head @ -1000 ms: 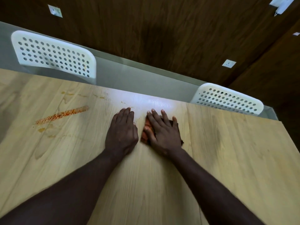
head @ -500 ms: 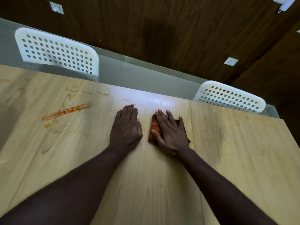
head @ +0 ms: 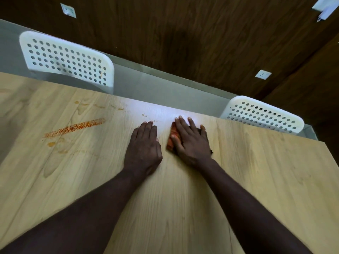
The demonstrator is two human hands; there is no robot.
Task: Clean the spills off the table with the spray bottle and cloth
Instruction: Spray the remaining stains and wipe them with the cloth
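The right grip (head: 190,142) lies flat, fingers straight, pressing an orange cloth (head: 171,139) onto the tabletop (head: 256,171). A dark edge by the wrist is possibly part of the same cloth. Just beside it, not touching, the left grip (head: 145,145) rests palm-down on the wood, fingers straight and together, holding nothing. Well to the left lie a red streak (head: 75,127) and paler orange drips (head: 99,106). Beyond the far edge stand a white perforated chair (head: 67,59) and a second chair (head: 262,114).
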